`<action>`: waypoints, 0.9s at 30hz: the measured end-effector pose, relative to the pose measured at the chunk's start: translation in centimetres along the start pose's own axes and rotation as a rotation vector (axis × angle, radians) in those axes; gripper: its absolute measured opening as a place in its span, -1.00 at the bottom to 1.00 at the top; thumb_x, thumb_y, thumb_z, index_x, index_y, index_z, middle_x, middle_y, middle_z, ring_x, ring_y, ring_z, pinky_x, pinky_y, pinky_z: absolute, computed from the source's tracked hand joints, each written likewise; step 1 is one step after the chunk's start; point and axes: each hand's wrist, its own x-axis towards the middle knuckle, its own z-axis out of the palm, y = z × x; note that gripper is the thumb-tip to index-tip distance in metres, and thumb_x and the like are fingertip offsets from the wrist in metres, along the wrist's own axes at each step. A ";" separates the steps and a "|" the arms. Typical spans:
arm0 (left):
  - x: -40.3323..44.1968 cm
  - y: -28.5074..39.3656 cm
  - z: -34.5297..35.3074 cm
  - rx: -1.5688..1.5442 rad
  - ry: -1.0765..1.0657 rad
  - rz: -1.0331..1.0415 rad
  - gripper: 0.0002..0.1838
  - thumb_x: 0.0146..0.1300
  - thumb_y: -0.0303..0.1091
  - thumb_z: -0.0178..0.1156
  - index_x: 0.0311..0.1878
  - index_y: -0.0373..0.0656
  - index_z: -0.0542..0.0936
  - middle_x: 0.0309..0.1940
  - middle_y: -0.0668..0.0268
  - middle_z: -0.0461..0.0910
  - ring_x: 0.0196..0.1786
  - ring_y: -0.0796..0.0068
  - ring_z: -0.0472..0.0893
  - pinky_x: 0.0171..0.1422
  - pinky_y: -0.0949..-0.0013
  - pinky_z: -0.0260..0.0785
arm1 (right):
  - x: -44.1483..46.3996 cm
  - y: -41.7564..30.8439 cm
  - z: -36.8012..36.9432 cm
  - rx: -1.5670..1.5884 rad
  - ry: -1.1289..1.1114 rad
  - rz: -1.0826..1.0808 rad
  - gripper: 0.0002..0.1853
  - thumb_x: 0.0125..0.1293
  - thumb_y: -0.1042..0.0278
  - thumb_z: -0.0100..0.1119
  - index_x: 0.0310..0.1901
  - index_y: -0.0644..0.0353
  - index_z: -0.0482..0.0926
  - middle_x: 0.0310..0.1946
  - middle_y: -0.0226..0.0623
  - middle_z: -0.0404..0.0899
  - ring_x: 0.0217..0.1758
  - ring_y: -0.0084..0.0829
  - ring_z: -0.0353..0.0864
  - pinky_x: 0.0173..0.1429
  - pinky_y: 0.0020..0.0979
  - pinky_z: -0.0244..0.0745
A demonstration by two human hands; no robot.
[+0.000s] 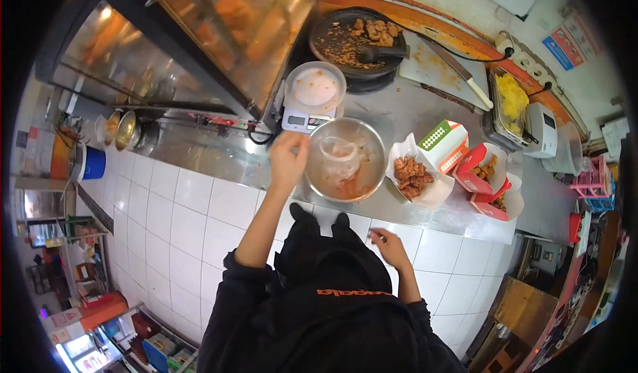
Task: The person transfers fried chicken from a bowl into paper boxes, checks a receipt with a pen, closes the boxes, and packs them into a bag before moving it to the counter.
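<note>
My left hand (288, 159) is at the front edge of a white digital kitchen scale (305, 119), left of a metal bowl (381, 173). Its fingers are bent and close together; what they hold, if anything, is hidden. On the scale sits a round pale dish (315, 87) with crumbs in it. Inside the bowl lies a clear plastic cup (339, 157) among reddish sauce smears. My right hand (391, 248) hangs empty over the floor, near the counter's front edge, with loosely bent fingers apart. Right of the bowl, a paper-lined box (435, 190) holds fried chicken pieces (413, 176).
Two red-and-white boxes (475, 177) of fried chicken stand farther right. Behind are a black pan (335, 47) with crumbs and chicken, a white cutting board (435, 67), a knife (465, 74) and a tray of yellow food (510, 97). A glass warming cabinet (226, 40) rises at left.
</note>
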 end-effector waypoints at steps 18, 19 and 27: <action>-12.4 -16.4 -28.8 -0.820 0.164 -0.860 -0.94 0.25 -0.34 0.08 -0.27 -0.08 0.47 -0.28 0.38 0.51 -0.35 0.48 0.58 -0.22 0.36 0.56 | 7.8 -11.7 15.7 0.071 -0.365 0.110 -0.57 0.34 0.04 -0.03 0.02 0.23 0.52 -0.28 -0.18 0.64 -0.23 -0.37 0.64 -0.22 -0.38 0.55; -12.5 -18.8 -30.6 -0.813 0.282 -0.843 -0.97 0.25 -0.38 0.07 -0.29 -0.09 0.46 -0.31 0.36 0.52 -0.35 0.45 0.59 -0.25 0.38 0.56 | 8.3 -12.7 17.1 -0.086 -0.400 0.071 -0.59 0.34 0.04 -0.02 -0.01 0.21 0.55 -0.29 -0.20 0.65 -0.23 -0.39 0.64 -0.21 -0.41 0.53; -6.0 -34.3 -37.6 -0.867 0.719 -0.679 -0.86 0.27 -0.36 0.13 -0.34 -0.13 0.38 -0.24 0.30 0.48 -0.29 0.34 0.57 -0.12 0.26 0.56 | 3.7 -25.4 21.5 -0.227 -0.258 -0.254 -0.69 0.15 0.16 0.27 -0.18 0.21 0.59 -0.44 -0.27 0.58 -0.37 -0.42 0.57 -0.28 -0.45 0.43</action>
